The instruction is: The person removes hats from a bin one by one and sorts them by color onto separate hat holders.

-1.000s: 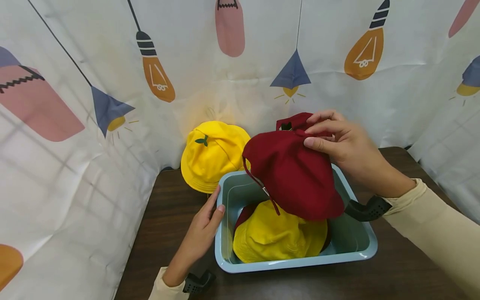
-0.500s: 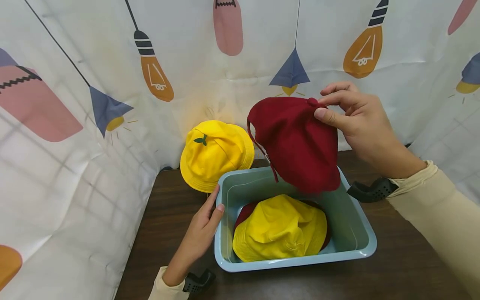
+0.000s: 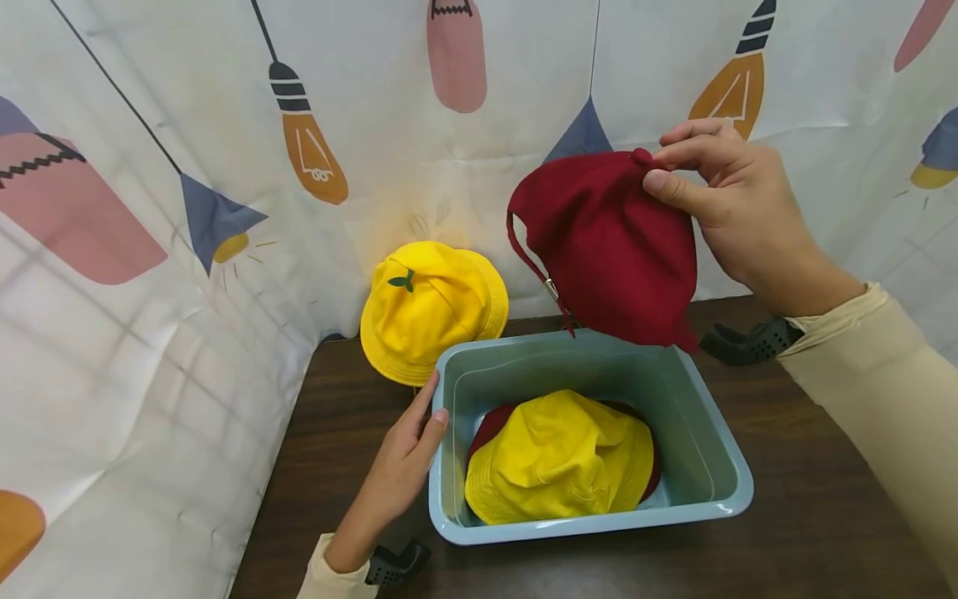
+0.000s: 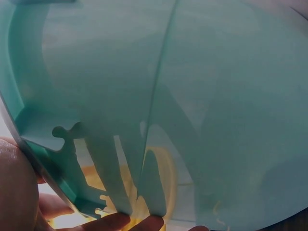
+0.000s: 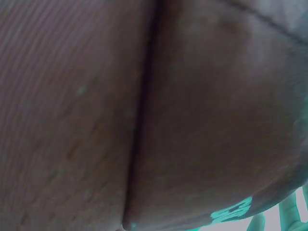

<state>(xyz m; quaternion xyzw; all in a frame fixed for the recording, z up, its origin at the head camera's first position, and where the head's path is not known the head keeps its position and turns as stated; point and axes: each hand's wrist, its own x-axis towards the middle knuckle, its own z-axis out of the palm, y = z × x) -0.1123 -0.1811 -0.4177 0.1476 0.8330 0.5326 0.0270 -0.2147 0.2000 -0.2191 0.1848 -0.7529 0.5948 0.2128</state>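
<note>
One maroon cap point(image 3: 609, 241), pinched by the right hand point(image 3: 737, 195), hangs over the blue tub point(image 3: 591, 528); the left hand point(image 3: 404, 457) rests straight-fingered against it. Work looks partway: yellow bucket hat point(image 3: 430, 312) out, crumpled yellow hat point(image 3: 557, 462) and probably maroon headwear point(image 3: 490, 427) inside.

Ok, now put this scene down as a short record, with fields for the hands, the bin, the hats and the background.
Right hand: pinches a dark red cap by its top
Left hand: touches the left side of the bin
Bin contents: crumpled yellow hat over dark red fabric
Outside the bin: yellow brimmed hat with a green sprout mark
Surface: dark brown table
Background: white printed cloth
</note>
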